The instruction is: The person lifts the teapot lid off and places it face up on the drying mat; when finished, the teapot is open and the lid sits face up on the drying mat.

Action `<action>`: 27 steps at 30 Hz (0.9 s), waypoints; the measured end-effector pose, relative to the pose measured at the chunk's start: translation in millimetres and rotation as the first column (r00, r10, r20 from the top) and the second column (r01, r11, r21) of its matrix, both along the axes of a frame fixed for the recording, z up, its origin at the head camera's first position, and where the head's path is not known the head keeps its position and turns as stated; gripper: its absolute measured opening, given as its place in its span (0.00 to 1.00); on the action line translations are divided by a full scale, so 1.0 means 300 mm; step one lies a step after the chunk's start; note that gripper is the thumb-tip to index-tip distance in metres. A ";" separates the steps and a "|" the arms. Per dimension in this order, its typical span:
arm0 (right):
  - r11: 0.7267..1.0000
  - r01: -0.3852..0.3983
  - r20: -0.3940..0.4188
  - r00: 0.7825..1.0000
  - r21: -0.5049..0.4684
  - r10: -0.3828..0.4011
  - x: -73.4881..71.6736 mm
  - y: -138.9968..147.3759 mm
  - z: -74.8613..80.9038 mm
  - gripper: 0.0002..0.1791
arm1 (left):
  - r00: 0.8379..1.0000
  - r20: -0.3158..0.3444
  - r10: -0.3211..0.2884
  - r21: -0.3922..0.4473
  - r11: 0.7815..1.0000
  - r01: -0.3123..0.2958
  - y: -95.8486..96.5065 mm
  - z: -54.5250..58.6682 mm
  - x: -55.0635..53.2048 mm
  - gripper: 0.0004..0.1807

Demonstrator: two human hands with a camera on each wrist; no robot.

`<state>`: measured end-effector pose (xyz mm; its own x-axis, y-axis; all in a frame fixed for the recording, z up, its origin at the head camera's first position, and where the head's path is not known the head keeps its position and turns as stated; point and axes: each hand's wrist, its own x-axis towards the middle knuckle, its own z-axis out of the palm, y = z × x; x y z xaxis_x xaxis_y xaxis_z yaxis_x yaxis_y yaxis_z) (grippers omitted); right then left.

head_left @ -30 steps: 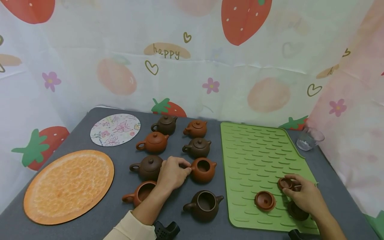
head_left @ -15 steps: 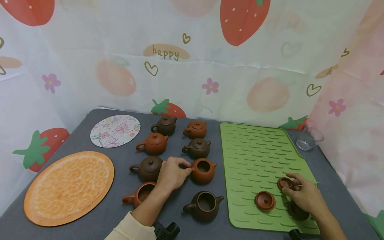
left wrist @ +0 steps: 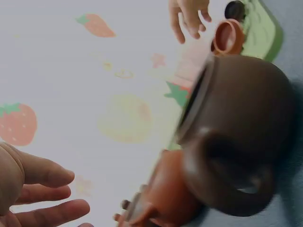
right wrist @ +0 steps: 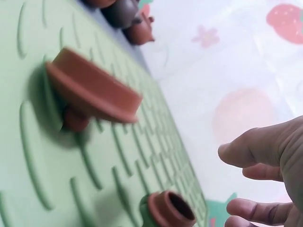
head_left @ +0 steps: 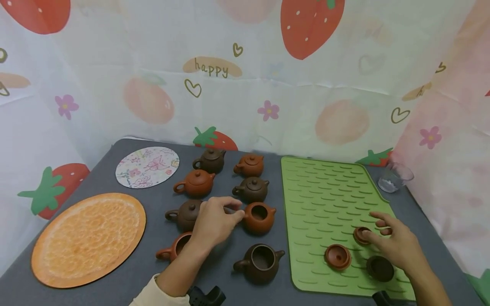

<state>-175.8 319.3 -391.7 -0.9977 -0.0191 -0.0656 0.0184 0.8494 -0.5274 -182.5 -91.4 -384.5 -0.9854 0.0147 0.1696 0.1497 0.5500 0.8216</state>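
Note:
My left hand (head_left: 216,223) has its thumb and fingers apart beside the handle of a lidless reddish-brown teapot (head_left: 258,228). In the left wrist view that hand grips nothing, and a lidless dark teapot (left wrist: 251,99) fills the foreground. Over the green ridged mat (head_left: 321,191), my right hand (head_left: 398,244) has its fingers spread close above a small reddish teapot lid (head_left: 361,236), holding nothing. A larger reddish lid (head_left: 338,257) lies upside down to its left, tilted on its knob in the right wrist view. Nearer the wrist is a dark lid (head_left: 380,268).
Several lidded teapots, such as a dark one (head_left: 250,189), stand in two columns. Another lidless reddish teapot (head_left: 174,251) is partly behind my left forearm. An orange oval mat (head_left: 89,240) and a flowered mat (head_left: 147,167) lie left. A glass cup (head_left: 394,176) stands far right.
My right hand has let go of the small reddish lid and moved slightly up and right, uncovering the dark lid. My left hand's fingers have loosened from the teapot handle.

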 end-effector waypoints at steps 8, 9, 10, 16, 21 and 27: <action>1.000 -0.016 -0.144 0.990 -0.022 0.013 0.030 -0.047 0.065 0.36 | 0.997 -0.070 -0.026 0.048 0.998 0.029 -0.049 0.080 0.032 0.11; 1.000 -0.020 -0.169 0.985 -0.020 0.017 0.034 -0.053 0.073 0.35 | 0.996 -0.081 -0.030 0.053 0.998 0.034 -0.056 0.087 0.035 0.11; 1.000 -0.021 -0.186 0.982 -0.017 0.017 0.039 -0.060 0.082 0.35 | 0.995 -0.094 -0.031 0.056 0.998 0.037 -0.063 0.091 0.037 0.11; 0.999 -0.015 -0.276 0.961 -0.046 0.002 0.074 -0.118 0.136 0.32 | 0.981 -0.179 -0.078 0.080 0.992 0.094 -0.106 0.096 0.039 0.14; 0.993 -0.058 -0.363 0.932 -0.105 0.016 0.097 -0.171 0.179 0.30 | 0.953 -0.287 -0.093 0.105 0.986 0.128 -0.149 0.107 0.045 0.15; 0.976 -0.145 -0.450 0.891 -0.162 0.058 0.117 -0.248 0.216 0.29 | 0.934 -0.349 -0.078 0.142 0.981 0.134 -0.214 0.120 0.049 0.16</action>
